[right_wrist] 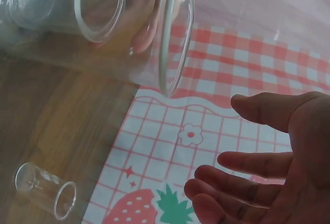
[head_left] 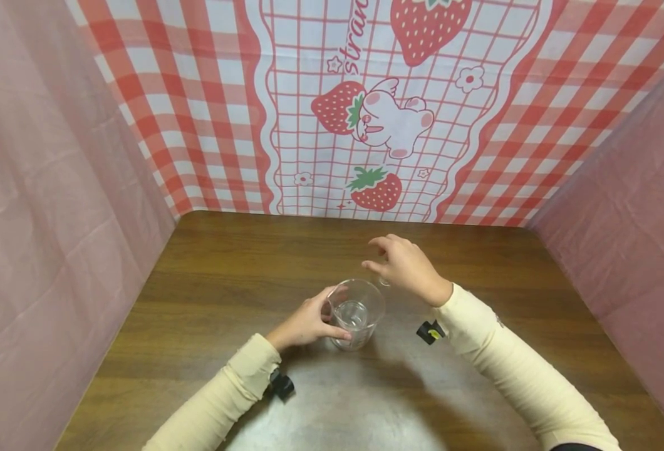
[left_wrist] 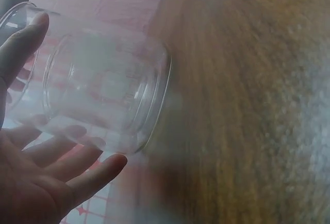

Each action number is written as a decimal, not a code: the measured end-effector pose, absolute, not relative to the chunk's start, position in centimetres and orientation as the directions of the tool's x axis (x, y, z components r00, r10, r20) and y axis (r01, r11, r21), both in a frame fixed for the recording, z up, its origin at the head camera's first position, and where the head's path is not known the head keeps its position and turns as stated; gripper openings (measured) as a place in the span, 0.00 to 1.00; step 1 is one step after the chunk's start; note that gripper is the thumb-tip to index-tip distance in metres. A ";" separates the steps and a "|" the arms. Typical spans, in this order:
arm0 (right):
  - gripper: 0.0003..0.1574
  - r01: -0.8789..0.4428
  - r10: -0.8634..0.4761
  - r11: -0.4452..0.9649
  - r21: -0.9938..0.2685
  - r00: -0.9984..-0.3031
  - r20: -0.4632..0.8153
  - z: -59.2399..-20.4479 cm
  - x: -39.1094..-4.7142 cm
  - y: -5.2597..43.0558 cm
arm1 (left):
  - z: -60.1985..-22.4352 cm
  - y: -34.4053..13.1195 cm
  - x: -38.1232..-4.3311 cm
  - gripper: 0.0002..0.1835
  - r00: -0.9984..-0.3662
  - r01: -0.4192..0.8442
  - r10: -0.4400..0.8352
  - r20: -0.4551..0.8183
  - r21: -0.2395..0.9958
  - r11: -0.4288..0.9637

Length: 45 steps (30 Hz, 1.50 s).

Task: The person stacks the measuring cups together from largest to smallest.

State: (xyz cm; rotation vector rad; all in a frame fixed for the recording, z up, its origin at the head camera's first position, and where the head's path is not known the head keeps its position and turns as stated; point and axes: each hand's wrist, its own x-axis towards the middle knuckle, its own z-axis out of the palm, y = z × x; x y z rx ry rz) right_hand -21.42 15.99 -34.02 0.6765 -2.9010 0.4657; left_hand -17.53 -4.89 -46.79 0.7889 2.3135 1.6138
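A large clear glass beaker [head_left: 376, 308] stands upright on the wooden table, with a smaller beaker [head_left: 351, 316] nested inside it. My left hand [head_left: 308, 324] holds the large beaker from its left side, thumb on the near wall and fingers round the far one. Beyond its rim and to the right, my right hand [head_left: 409, 268] hovers above the table, fingers loosely bent and nothing in them. Below that hand is a tiny clear beaker [right_wrist: 45, 192], upright on the table and mostly hidden by the hand in the head view.
The brown wooden table [head_left: 225, 263] ends at a red-and-white checked cloth [head_left: 208, 113] with strawberry prints at the back. Pink curtains [head_left: 56, 188] hang at both sides. Black camera mounts [head_left: 430, 332] sit at both wrists, below the cream sleeves.
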 end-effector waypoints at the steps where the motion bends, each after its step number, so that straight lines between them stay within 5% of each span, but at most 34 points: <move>1: 0.29 -0.443 -0.405 0.855 -0.268 -0.895 0.187 -34.0 -21.5 16.1 | -46.8 -4.9 -17.5 0.49 -0.835 0.305 0.536 0.127 0.917 0.257; 45: 0.29 -0.305 -0.283 0.913 -0.272 -0.952 0.116 -36.0 -24.8 18.7 | -47.0 -4.9 -17.7 0.49 -0.834 0.256 0.544 0.092 0.938 0.234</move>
